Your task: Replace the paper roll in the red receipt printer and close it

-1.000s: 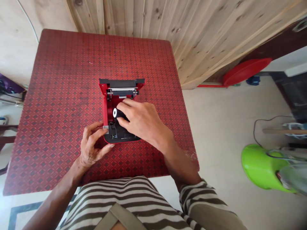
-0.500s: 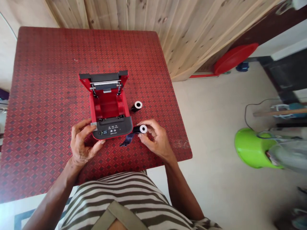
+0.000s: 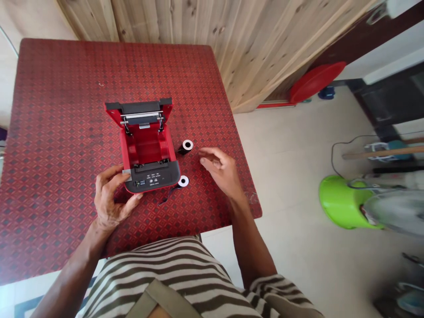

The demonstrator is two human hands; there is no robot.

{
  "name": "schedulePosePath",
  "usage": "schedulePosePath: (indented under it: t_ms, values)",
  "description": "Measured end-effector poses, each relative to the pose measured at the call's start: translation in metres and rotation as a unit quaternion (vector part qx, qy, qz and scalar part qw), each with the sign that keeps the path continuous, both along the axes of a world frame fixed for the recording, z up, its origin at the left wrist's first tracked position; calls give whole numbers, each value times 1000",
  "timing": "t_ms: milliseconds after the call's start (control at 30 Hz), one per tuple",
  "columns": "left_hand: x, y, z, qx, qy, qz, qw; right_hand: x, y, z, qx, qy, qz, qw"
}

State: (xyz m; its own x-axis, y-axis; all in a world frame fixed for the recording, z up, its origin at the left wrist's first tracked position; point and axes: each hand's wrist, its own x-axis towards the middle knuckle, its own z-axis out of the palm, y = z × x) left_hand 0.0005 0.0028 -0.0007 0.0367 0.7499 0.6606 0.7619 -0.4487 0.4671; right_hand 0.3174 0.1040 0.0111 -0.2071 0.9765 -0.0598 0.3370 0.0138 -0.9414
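A small red and black printer (image 3: 155, 175), perhaps a label printer, stands on the table with its lid tilted up and its red inner bay bare. My left hand (image 3: 111, 196) grips the printer's near left corner, thumb below and fingers over the edge. By the printer's near right corner lies a black ribbon roll (image 3: 183, 181) with a white core, partly hidden behind the printer, a loose dark strip trailing from it. A second black ribbon roll (image 3: 186, 146) lies right of the bay. To the right of both rolls hovers my right hand (image 3: 221, 170), thumb and fingers apart, holding nothing.
The table (image 3: 66, 132) has a red patterned top, its right edge just past my right hand. A wooden plank wall (image 3: 185, 22) runs along the far side. On the floor to the right are a lime-green bucket (image 3: 338, 201) and a red basin (image 3: 318, 81).
My right hand has let go of the nearer ribbon roll and moved up and right. That roll sits closer to the printer. My left hand keeps its grip.
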Motion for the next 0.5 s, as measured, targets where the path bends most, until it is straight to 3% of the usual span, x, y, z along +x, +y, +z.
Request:
schedulePosePath:
  t_ms: [67, 167, 267, 367, 500]
  values:
    - [1, 0, 1, 0, 1, 0, 1000, -11, 17, -13, 44, -32, -28, 998]
    - [2, 0, 2, -1, 3, -1, 1000, -30, 34, -27, 78, -76, -2, 994]
    - [2, 0, 3, -2, 6, -3, 1000, -38, 37, -26, 84, -79, 4, 993]
    - [3, 0, 3, -2, 4, -3, 1000, -30, 31, -1, 64, -6, 16, 998]
    - [4, 0, 2, -3, -4, -9, 1000, -21, 18, 70, 107, 97, 138, 980]
